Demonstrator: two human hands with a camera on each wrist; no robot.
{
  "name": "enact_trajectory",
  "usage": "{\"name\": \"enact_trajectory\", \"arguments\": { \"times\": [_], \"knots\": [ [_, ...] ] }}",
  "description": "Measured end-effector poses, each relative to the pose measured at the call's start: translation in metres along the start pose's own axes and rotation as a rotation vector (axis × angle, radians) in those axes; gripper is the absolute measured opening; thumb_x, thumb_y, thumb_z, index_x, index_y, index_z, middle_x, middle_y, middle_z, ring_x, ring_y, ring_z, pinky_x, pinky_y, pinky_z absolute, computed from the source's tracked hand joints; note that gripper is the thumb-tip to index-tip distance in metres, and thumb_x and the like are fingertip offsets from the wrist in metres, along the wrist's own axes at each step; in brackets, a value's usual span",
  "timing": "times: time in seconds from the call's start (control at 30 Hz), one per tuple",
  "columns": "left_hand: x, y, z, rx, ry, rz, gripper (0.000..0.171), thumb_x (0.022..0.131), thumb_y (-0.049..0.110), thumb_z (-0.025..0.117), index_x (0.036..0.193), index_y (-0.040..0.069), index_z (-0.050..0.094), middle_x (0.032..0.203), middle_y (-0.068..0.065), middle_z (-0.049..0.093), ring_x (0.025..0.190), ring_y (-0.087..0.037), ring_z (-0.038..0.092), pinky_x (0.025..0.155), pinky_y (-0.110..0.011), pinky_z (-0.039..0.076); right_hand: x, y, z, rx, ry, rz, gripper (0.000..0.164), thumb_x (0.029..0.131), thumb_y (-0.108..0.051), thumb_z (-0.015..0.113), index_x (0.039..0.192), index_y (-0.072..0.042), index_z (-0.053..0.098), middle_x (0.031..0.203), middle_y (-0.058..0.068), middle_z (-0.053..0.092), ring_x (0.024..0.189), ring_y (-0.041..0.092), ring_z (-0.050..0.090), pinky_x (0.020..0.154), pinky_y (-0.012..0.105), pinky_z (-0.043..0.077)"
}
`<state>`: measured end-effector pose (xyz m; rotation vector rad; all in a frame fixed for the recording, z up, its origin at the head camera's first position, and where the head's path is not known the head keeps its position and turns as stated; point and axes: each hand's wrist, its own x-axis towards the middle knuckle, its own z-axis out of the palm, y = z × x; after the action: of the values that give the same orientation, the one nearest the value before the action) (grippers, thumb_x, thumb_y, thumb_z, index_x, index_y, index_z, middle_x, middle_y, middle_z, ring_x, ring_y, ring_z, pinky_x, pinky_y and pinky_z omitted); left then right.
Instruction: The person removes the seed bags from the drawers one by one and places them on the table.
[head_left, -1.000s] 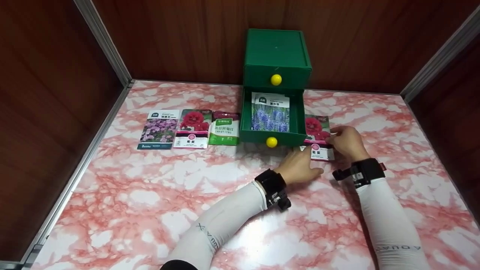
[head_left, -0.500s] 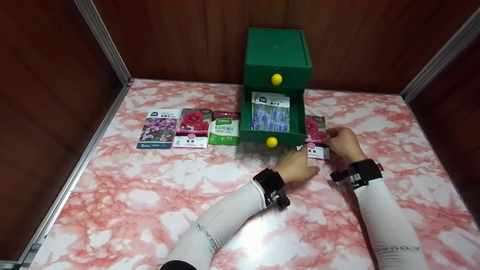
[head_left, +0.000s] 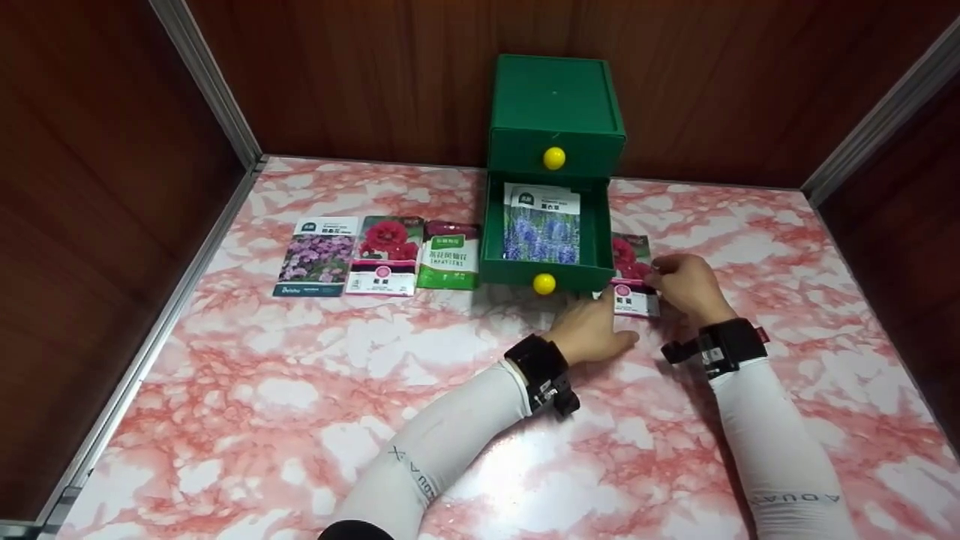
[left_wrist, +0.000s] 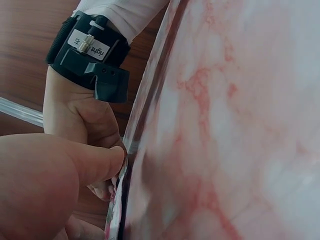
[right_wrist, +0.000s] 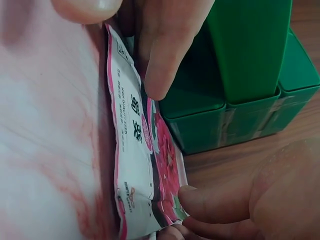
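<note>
A seed packet [head_left: 637, 301] with red flowers lies on the table just right of the open lower drawer [head_left: 514, 277], which hides part of its left side. At its right edge my right hand [head_left: 691, 289] pinches it between thumb and fingers. From the near left my left hand [head_left: 589, 330] reaches under the drawer front, its extended finger [right_wrist: 167, 60] touching the packet's face in the right wrist view and its thumb held apart. A packet with purple-blue flowers [head_left: 541, 232] lies on top inside the drawer.
The green drawer box [head_left: 555, 97] stands against the back wall, its upper drawer closed, with yellow knobs. Left of it lie a pink-flower packet [head_left: 315, 259], another red-flower packet [head_left: 384, 255] and a green-and-white packet [head_left: 448, 259] in a row.
Both hands have shifted slightly left, and the red-flower packet has slid with them closer to the drawer. The row of packets at left stays put.
</note>
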<state>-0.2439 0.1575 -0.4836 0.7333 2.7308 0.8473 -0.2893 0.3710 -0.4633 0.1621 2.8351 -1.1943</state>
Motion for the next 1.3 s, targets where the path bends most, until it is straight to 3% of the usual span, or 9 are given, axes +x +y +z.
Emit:
{"name": "enact_trajectory", "arguments": {
  "times": [0.27,0.43,0.53,0.7,0.83,0.93,1.03,1.17,1.3],
  "knots": [
    [-0.016,0.017,-0.009,0.055,-0.072,-0.047,0.100,0.102,0.060,0.074,0.177,0.011,0.029,0.175,-0.022,0.039,0.160,-0.042,0.037,0.131,-0.048,0.034,-0.007,-0.005,-0.009,0.105,0.029,0.014,0.053,0.110,-0.021,0.066,0.152,0.011,0.058,0.128,0.029,0.068,0.096,0.024,0.068,0.073,0.026,0.057],
    [-0.031,0.027,-0.015,0.109,-0.118,-0.012,0.098,0.102,0.062,0.073,0.175,0.009,0.034,0.179,-0.021,0.030,0.166,-0.038,0.027,0.133,-0.044,0.029,-0.013,-0.010,-0.015,0.119,0.044,-0.030,0.053,0.112,-0.025,0.064,0.152,0.009,0.060,0.132,0.027,0.069,0.104,0.026,0.066,0.082,0.027,0.055],
    [-0.039,0.029,-0.021,0.115,-0.137,0.060,0.090,0.104,0.059,0.072,0.171,0.006,0.042,0.178,-0.015,0.037,0.168,-0.034,0.025,0.134,-0.043,0.025,-0.016,-0.016,-0.018,0.079,0.071,-0.060,0.050,0.113,-0.026,0.063,0.149,0.008,0.063,0.134,0.027,0.069,0.110,0.028,0.063,0.086,0.026,0.052],
    [-0.053,0.031,-0.039,0.067,-0.127,0.180,0.075,0.106,0.051,0.072,0.164,0.008,0.052,0.168,-0.007,0.054,0.161,-0.023,0.041,0.130,-0.038,0.035,-0.026,-0.030,-0.023,0.098,0.120,-0.109,0.047,0.113,-0.027,0.065,0.146,0.006,0.066,0.123,0.024,0.071,0.096,0.017,0.065,0.074,0.019,0.052],
    [-0.065,0.028,-0.067,-0.099,-0.114,0.207,0.064,0.107,0.045,0.074,0.159,0.011,0.058,0.158,-0.005,0.063,0.139,-0.016,0.062,0.113,-0.031,0.052,-0.036,-0.044,-0.025,0.111,0.144,-0.161,0.046,0.114,-0.031,0.065,0.145,0.002,0.067,0.119,0.021,0.071,0.089,0.009,0.064,0.073,0.019,0.052],
    [-0.072,0.023,-0.096,-0.286,-0.073,0.199,0.057,0.109,0.039,0.075,0.156,0.011,0.061,0.151,-0.004,0.067,0.127,-0.013,0.066,0.107,-0.028,0.054,-0.044,-0.057,-0.025,0.116,0.168,-0.189,0.048,0.114,-0.036,0.065,0.145,0.001,0.068,0.117,0.019,0.072,0.091,0.010,0.064,0.075,0.019,0.052],
    [-0.075,0.012,-0.125,-0.430,0.025,0.172,0.054,0.109,0.036,0.075,0.154,0.010,0.063,0.146,-0.007,0.069,0.122,-0.013,0.067,0.104,-0.030,0.056,-0.051,-0.073,-0.023,0.134,0.201,-0.214,0.047,0.113,-0.036,0.067,0.144,0.000,0.069,0.114,0.017,0.072,0.091,0.012,0.065,0.075,0.019,0.053],
    [-0.071,-0.013,-0.152,-0.520,0.178,0.135,0.049,0.110,0.034,0.074,0.151,0.008,0.065,0.146,-0.011,0.069,0.126,-0.018,0.066,0.105,-0.033,0.056,-0.057,-0.096,-0.016,0.152,0.240,-0.252,0.043,0.111,-0.033,0.071,0.140,-0.001,0.073,0.113,0.015,0.074,0.089,0.014,0.066,0.075,0.020,0.054],
    [-0.062,-0.038,-0.165,-0.530,0.259,0.057,0.050,0.113,0.034,0.070,0.154,0.005,0.062,0.153,-0.013,0.064,0.134,-0.023,0.064,0.111,-0.033,0.054,-0.057,-0.116,-0.005,0.131,0.233,-0.288,0.040,0.111,-0.030,0.072,0.136,0.000,0.074,0.113,0.017,0.075,0.092,0.019,0.066,0.076,0.022,0.052]
  ]
}}
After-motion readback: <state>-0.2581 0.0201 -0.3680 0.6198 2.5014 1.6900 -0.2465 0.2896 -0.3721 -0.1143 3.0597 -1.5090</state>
